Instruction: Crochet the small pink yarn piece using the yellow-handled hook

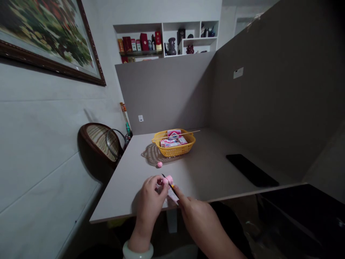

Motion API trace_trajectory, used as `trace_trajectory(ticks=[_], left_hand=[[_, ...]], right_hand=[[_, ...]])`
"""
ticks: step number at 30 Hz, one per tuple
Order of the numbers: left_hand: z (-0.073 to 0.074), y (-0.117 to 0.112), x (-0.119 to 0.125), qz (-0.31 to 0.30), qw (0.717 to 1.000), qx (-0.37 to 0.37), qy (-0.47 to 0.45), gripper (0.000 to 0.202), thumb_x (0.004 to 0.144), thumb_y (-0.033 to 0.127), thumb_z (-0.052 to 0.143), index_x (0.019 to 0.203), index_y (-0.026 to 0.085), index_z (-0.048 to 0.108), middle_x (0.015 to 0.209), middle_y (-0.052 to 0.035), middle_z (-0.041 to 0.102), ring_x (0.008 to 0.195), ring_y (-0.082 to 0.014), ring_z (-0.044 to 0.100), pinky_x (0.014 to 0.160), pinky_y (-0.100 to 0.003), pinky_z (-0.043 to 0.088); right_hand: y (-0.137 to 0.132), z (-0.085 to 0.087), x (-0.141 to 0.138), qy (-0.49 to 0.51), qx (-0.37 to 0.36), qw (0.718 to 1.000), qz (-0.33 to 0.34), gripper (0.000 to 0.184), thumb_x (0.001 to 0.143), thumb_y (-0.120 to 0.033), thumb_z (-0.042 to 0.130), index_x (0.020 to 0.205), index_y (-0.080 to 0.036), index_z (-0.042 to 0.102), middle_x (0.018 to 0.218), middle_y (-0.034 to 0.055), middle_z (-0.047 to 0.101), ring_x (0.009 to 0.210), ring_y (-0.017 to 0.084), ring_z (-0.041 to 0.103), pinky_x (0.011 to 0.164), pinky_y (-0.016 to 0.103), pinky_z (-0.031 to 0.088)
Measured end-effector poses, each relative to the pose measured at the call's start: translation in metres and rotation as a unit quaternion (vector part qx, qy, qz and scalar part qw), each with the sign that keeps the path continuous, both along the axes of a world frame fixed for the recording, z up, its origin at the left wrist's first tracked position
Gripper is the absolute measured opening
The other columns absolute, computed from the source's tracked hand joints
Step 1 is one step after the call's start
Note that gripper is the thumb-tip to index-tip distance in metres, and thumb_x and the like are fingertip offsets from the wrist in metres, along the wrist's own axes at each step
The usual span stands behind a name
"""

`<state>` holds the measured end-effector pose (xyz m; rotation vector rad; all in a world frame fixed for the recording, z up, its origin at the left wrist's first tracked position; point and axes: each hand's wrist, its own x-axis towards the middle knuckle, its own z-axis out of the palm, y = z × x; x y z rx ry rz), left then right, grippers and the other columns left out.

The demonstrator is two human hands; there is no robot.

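My left hand (pixel 151 199) is closed in a pinch on a small pink lump (pixel 168 179) held just above the grey table (pixel 215 162). My right hand (pixel 198 217) is closed round a thin dark stick-like tool (pixel 167 181) whose tip touches the pink lump. A pale wrapper or sheet (pixel 172 196) lies under the hands. A small pink ball (pixel 160 164) rests on the table beyond them. A pale bangle (pixel 137 250) sits on my left wrist.
A yellow basket (pixel 175 149) with pink and white packets and a long thin stick across its rim stands further back. A black phone (pixel 252 169) lies at the right. Grey partitions enclose the table; a woven chair (pixel 101 142) stands left.
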<state>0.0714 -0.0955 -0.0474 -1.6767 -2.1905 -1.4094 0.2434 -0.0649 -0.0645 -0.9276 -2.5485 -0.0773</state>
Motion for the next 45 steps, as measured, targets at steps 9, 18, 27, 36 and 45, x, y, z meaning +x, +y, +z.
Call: trace_trajectory(ticks=[9, 18, 27, 36, 45], left_hand=[[0.001, -0.002, 0.001, 0.017, 1.0, -0.012, -0.022, 0.02, 0.09, 0.037, 0.054, 0.087, 0.022, 0.066, 0.088, -0.0041, 0.068, 0.08, -0.019, 0.062, 0.073, -0.03, 0.047], [-0.001, 0.0, 0.0, 0.013, 0.999, -0.003, -0.041, 0.019, 0.09, 0.036, 0.054, 0.085, 0.022, 0.066, 0.086, -0.0041, 0.068, 0.077, -0.0181, 0.063, 0.07, -0.028, 0.047], [0.002, -0.001, 0.001, 0.002, 1.0, -0.003, -0.027, 0.021, 0.09, 0.038, 0.053, 0.086, 0.021, 0.065, 0.087, -0.0046, 0.068, 0.08, -0.0188, 0.063, 0.073, -0.029, 0.048], [-0.001, 0.0, -0.001, 0.011, 1.0, -0.005, -0.023, 0.022, 0.089, 0.038, 0.054, 0.087, 0.021, 0.068, 0.087, -0.0051, 0.069, 0.077, -0.0182, 0.063, 0.07, -0.029, 0.049], [0.003, -0.002, 0.0, -0.001, 1.0, -0.006, -0.03, 0.024, 0.09, 0.04, 0.053, 0.086, 0.021, 0.067, 0.085, -0.0048, 0.069, 0.078, -0.0184, 0.064, 0.071, -0.028, 0.048]], right_hand=[[-0.003, -0.024, 0.027, 0.061, 0.029, 0.996, 0.066, 0.072, 0.08, -0.004, 0.042, 0.15, -0.019, 0.039, 0.073, 0.0022, 0.072, 0.054, 0.017, 0.067, 0.046, 0.021, 0.042], [0.005, -0.003, 0.005, 0.0, 0.018, 1.0, 0.019, 0.072, 0.079, 0.001, 0.043, 0.148, -0.02, 0.043, 0.07, 0.0024, 0.073, 0.052, 0.018, 0.068, 0.044, 0.021, 0.039], [0.002, 0.007, 0.004, -0.011, 0.0, 1.0, 0.01, 0.068, 0.08, 0.001, 0.044, 0.145, -0.018, 0.048, 0.071, 0.0027, 0.073, 0.054, 0.019, 0.068, 0.045, 0.024, 0.041], [-0.005, -0.001, 0.024, 0.003, 0.005, 1.0, 0.027, 0.068, 0.08, -0.001, 0.04, 0.146, -0.018, 0.046, 0.075, 0.003, 0.074, 0.057, 0.018, 0.069, 0.049, 0.023, 0.042], [-0.004, 0.02, 0.011, -0.056, -0.018, 0.998, 0.005, 0.07, 0.082, 0.0, 0.045, 0.149, -0.019, 0.042, 0.074, 0.0019, 0.073, 0.054, 0.017, 0.067, 0.044, 0.024, 0.033]])
